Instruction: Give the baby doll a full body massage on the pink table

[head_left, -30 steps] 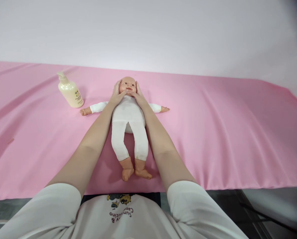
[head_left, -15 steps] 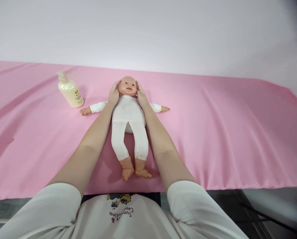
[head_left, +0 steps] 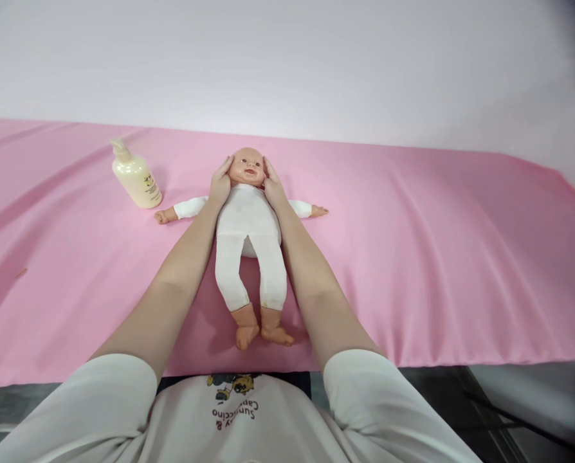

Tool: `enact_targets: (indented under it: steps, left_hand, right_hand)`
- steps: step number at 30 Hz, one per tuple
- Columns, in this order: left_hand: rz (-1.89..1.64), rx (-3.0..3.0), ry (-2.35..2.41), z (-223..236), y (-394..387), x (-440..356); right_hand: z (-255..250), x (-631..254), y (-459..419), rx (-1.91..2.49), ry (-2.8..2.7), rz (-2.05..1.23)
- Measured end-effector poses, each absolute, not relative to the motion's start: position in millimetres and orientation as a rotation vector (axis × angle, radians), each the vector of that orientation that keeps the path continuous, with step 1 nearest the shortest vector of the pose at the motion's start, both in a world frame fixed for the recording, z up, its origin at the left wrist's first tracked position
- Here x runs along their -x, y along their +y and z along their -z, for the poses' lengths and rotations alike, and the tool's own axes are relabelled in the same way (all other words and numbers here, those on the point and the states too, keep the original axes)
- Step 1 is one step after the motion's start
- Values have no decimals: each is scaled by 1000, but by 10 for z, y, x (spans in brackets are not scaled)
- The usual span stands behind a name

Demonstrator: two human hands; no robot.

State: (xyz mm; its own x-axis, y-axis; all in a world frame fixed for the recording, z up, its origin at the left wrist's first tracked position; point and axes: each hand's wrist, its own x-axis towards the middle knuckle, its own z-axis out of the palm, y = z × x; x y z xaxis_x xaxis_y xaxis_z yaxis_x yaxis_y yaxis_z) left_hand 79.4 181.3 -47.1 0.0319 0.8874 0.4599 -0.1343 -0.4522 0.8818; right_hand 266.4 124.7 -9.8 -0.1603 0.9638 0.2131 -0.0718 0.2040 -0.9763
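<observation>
A baby doll [head_left: 249,212] in a white fabric body lies on its back, its head at the far side and its bare feet toward me. Its arms stretch out sideways. My left hand [head_left: 220,182] cups the left side of the doll's head, and my right hand [head_left: 274,184] cups the right side. The fingers of both hands lie along the head near the temples, their tips partly out of sight behind it. Between them the head is held face up.
A pale yellow pump bottle [head_left: 137,179] stands to the left, close to the doll's outstretched hand. Pink cloth [head_left: 413,257] covers the table, with folds at the right. Behind the table rises a white wall [head_left: 287,71]. The table's front edge is near my body.
</observation>
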Motion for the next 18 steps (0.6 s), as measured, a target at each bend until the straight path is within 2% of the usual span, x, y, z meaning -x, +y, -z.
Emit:
enact_targets:
  steps: [11, 18]
  left_hand:
    - [-1520, -1987, 793, 328, 1665, -727]
    - [-1432, -1839, 1013, 441, 1727, -780]
  right_hand:
    - [62, -2703, 1195, 1064, -1463, -1038]
    - [-26, -2715, 1097, 1020, -1567, -979]
